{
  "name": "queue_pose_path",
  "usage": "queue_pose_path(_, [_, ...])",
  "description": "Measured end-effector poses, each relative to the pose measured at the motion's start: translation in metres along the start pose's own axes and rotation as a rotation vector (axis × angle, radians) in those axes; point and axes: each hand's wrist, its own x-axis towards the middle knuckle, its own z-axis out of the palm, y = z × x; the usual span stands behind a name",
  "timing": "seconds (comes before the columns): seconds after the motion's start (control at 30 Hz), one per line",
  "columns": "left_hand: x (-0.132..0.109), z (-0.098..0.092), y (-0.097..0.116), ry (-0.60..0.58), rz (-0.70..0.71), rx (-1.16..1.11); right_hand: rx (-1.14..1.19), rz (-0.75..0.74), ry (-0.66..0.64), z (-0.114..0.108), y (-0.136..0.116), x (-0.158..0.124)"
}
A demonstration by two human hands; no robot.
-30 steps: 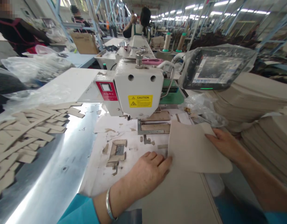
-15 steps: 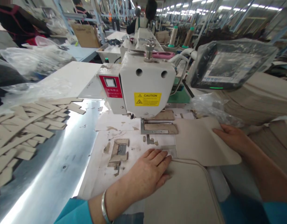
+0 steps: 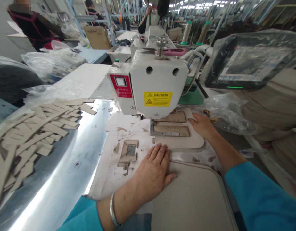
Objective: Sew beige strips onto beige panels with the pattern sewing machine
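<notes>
My left hand (image 3: 151,175) lies flat with fingers stretched on the edge of a beige fabric stack (image 3: 193,199) near me. My right hand (image 3: 202,125) rests palm down on a beige fabric panel (image 3: 184,141) that lies under the metal clamp frame (image 3: 170,130) of the white sewing machine (image 3: 152,80). The fingers of that hand point toward the machine head, close to the clamp's right end. Neither hand grips anything that I can see.
Several beige cut strips (image 3: 35,131) are heaped on the shiny metal table at the left. A plastic-covered control screen (image 3: 249,62) hangs at the right, above tall stacks of beige panels (image 3: 275,106). Plastic bags (image 3: 52,62) lie at the back left. Other people work behind.
My right hand has slid the beige panel left and forward, from the right side of the table to under the clamp frame. My left hand has stayed on the near stack.
</notes>
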Motion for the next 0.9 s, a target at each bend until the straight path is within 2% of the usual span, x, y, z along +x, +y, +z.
queue_pose_path(0.13, [0.007, -0.002, -0.002, 0.02, -0.045, -0.021, -0.043, -0.02, 0.013, -0.001, -0.005, -0.001])
queue_pose_path(0.23, [0.013, -0.006, -0.006, 0.025, -0.082, -0.053, 0.026, -0.029, 0.158, -0.008, -0.002, -0.015])
queue_pose_path(0.3, [0.016, -0.009, -0.009, 0.022, -0.093, -0.073, 0.078, -0.12, 0.245, -0.013, 0.003, -0.037])
queue_pose_path(0.33, [0.017, -0.011, -0.01, 0.019, -0.093, -0.084, 0.092, -0.194, 0.235, -0.014, 0.006, -0.051])
queue_pose_path(0.4, [0.019, -0.013, -0.01, 0.019, -0.085, -0.105, 0.08, -0.36, 0.127, -0.012, 0.014, -0.082])
queue_pose_path(0.47, [0.02, -0.014, -0.01, 0.021, -0.079, -0.117, 0.009, -0.463, 0.035, -0.006, 0.021, -0.111])
queue_pose_path(0.57, [0.021, -0.014, -0.007, 0.016, -0.081, -0.116, -0.095, -0.531, 0.049, 0.006, 0.032, -0.136])
queue_pose_path(0.7, [0.018, -0.012, -0.003, -0.012, -0.098, -0.115, -0.129, -0.586, 0.101, 0.013, 0.039, -0.141])
queue_pose_path(0.9, [0.015, -0.01, 0.003, -0.054, -0.132, -0.117, -0.124, -0.579, 0.157, 0.012, 0.043, -0.134])
